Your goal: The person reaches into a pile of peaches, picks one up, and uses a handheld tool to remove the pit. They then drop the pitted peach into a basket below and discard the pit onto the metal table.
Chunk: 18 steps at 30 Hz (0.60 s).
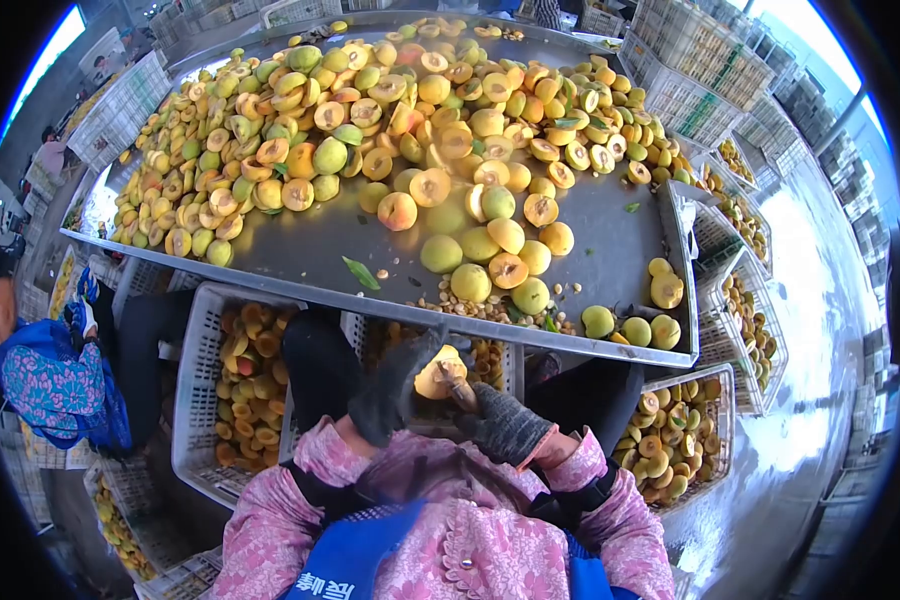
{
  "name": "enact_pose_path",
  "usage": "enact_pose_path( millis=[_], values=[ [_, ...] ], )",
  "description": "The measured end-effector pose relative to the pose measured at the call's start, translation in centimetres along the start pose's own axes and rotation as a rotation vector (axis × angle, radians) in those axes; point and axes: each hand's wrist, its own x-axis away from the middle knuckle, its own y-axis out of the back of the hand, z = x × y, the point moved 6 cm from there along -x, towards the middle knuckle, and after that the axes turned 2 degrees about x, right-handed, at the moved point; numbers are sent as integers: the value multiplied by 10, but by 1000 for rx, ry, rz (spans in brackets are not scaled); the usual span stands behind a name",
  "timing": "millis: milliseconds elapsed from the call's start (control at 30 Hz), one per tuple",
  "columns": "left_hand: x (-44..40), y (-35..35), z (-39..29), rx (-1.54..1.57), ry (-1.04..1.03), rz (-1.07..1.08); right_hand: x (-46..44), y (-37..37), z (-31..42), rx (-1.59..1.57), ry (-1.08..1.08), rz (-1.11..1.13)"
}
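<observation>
My left hand [385,388], in a dark glove, is closed around a halved yellow peach [434,374], its cut face showing. My right hand [507,424], in a grey knit glove, grips a short brownish hand tool [460,394] whose tip meets the peach's cut face. Its exact kind is hard to make out. Both hands are over my lap, just below the near edge of a metal table [300,262]. Peach pits [450,308] lie scattered near that edge, beside several whole and halved peaches [472,283].
A large heap of peaches [300,110] covers the table's far side. Crates of halves stand at my left [192,400] and right [727,430], with another under the table edge. A co-worker in a blue apron [55,375] sits at far left. Stacked crates [705,60] rise behind.
</observation>
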Motion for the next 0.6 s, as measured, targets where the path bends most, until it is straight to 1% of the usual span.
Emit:
enact_pose_path(
  millis=[33, 67, 133, 167, 200, 233, 300, 367, 400, 433, 467, 533, 567, 600],
  values=[
    [2, 10, 15, -35, -47, -45, 1, -1, -1, 29, 38, -10],
    [1, 19, 25, -66, -71, -80, 5, -7, -10, 171, 141, -6],
    [1, 37, 45, -130, -116, -151, 5, -13, -18, 308, 38, 23],
    [5, 28, 35, -191, -112, -119, 2, -12, -17, 305, -167, 46],
    [9, 15, 20, -346, -163, -68, 4, -11, -22, 298, -372, 67],
    [14, 3, 5, -497, -222, -23, 5, -14, -21, 328, -320, 81],
    [22, -27, -26, -985, -458, 119, 7, -17, -27, 390, -215, 101],
    [22, -26, -26, -933, -476, 59, 3, -32, -62, 230, 43, 49],
    [23, -26, -24, -904, -481, 29, 5, -34, -64, 168, 78, 54],
    [22, -21, -17, -778, -381, -16, 7, -37, -66, 106, 114, 63],
    [20, -15, -10, -654, -283, -62, 8, -35, -53, 63, 63, 102],
    [19, -8, -4, -509, -181, -133, 10, -34, -41, -176, -116, 158],
    [19, -8, -4, -489, -175, -158, 11, -35, -40, -374, -247, 172],
    [20, -9, -5, -480, -174, -169, 13, -38, -43, -499, -315, 174]
  ],
)
